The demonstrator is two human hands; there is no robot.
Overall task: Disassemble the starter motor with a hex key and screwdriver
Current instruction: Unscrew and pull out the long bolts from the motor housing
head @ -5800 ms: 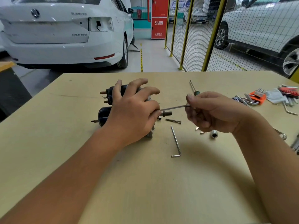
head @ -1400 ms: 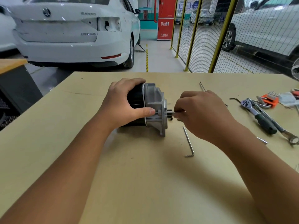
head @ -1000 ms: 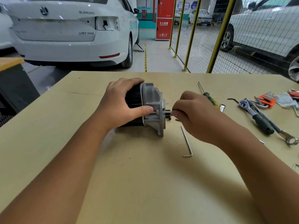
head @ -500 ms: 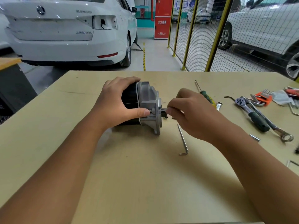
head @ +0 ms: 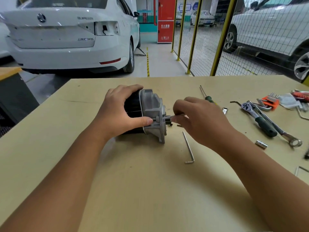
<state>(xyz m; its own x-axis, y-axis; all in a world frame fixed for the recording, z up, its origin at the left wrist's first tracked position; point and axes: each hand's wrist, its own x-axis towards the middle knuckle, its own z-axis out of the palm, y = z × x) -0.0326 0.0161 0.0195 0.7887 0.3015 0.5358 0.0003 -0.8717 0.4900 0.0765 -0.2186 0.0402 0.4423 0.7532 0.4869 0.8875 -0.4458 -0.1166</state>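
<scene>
Since before, the starter motor (head: 147, 113) turned upright under the gripping left hand (head: 117, 113); the right hand (head: 199, 119) pinches a thin tool that may slip if tilted.

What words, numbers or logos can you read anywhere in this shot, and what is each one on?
"灭火器箱": white characters on the red cabinet.
"火警119": lower on the same cabinet, small and only just legible.
Round emblem, no readable letters: white car's boot lid.
Chrome boot lettering: too blurred to read.
Blue wall signs: too small.
Starter motor and tools: no legible text.
</scene>
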